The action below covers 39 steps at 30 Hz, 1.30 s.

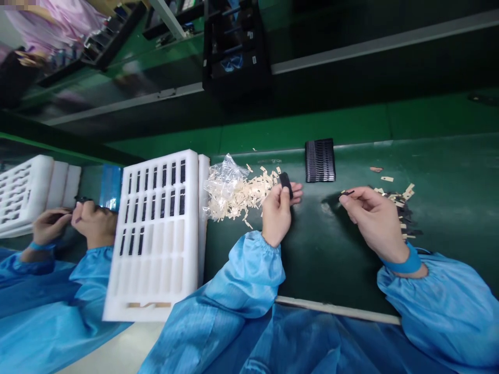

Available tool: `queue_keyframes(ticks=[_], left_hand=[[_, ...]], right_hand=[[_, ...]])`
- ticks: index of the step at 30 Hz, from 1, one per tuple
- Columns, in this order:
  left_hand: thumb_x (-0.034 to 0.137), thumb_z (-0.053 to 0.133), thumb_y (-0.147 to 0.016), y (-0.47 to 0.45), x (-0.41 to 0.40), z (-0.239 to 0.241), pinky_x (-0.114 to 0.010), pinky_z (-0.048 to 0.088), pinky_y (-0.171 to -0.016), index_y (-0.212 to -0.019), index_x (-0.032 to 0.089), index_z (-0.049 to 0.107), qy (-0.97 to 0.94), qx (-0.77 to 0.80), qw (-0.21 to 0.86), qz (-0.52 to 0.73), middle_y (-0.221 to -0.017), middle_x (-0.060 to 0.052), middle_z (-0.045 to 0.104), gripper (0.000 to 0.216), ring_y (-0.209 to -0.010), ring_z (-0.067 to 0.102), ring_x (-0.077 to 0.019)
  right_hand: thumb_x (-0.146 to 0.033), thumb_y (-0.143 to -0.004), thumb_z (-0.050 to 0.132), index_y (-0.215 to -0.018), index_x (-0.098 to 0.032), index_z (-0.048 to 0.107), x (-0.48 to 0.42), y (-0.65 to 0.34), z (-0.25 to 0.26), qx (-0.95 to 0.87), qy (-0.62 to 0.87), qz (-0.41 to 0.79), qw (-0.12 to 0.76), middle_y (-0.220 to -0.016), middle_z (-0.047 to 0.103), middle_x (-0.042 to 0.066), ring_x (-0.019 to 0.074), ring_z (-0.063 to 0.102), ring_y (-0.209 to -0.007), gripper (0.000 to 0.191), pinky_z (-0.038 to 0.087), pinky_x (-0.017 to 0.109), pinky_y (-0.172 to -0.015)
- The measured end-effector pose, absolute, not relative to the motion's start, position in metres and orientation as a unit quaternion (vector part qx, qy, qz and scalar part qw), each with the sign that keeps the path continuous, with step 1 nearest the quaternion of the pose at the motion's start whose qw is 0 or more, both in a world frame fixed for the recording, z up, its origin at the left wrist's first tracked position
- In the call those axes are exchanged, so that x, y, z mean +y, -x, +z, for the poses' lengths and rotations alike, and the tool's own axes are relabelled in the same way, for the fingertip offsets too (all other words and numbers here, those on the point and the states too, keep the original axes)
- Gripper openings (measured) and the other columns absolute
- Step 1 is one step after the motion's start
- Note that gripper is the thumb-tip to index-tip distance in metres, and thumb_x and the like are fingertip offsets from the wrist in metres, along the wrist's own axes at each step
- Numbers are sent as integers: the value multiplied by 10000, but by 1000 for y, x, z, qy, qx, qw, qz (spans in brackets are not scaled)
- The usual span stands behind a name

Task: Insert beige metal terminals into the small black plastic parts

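My left hand grips a flat black rectangular piece between thumb and fingers, beside a heap of small cream-coloured tabs. To the right, my right hand pinches a small dark piece with a yellowish spot just above the green table. Behind and between the hands stands a neat stack of thin black pieces. Close to my right wrist lies a loose pile of black strips with cream tabs among them, partly hidden by the hand.
A white foam tray with slots, several holding black pieces, stands left of the heap. A clear plastic bag lies on the tabs. At far left are a co-worker's hands and another foam tray. A shelf with a black bin runs overhead.
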<state>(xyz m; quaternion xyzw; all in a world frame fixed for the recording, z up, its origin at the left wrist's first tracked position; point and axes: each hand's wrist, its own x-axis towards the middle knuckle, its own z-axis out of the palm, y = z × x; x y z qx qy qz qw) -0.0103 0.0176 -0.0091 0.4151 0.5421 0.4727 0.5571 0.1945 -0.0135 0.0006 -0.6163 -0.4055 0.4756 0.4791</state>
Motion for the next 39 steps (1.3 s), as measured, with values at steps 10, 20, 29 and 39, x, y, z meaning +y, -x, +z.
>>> queue_keyframes(ticks=[10,20,29,39], left_hand=[[334,714,-913,-5,0,-16,-370,642,-886,-1278,136,619,-443,399,739,313,-1123,-141,753,426,-930,774,-213],[221,680,-908,-5,0,-14,-366,614,-967,-1279,130,611,-423,390,755,313,-1229,-139,739,388,-1030,762,-225],[223,671,-918,-5,1,-15,-379,607,-981,-1310,146,613,-429,389,756,305,-1241,-131,736,404,-1044,759,-229],[145,617,-920,-6,0,-16,-331,616,-955,-1292,133,614,-437,387,748,315,-1228,-121,743,372,-1009,763,-191]], right_hand=[[-402,-886,726,-887,-200,681,-23,-185,-11,-498,633,418,420,-657,652,1,121,565,-524,207,435,245,-498],[-374,-884,722,-878,-207,676,-24,-181,-8,-522,633,401,407,-683,682,1,131,620,-537,173,470,242,-490],[-345,-872,728,-852,-213,669,-23,-182,-10,-530,639,382,407,-659,671,-9,133,623,-529,146,463,236,-472],[-310,-860,728,-841,-211,668,-22,-180,-8,-535,636,381,404,-661,675,-7,135,636,-528,118,491,237,-481]])
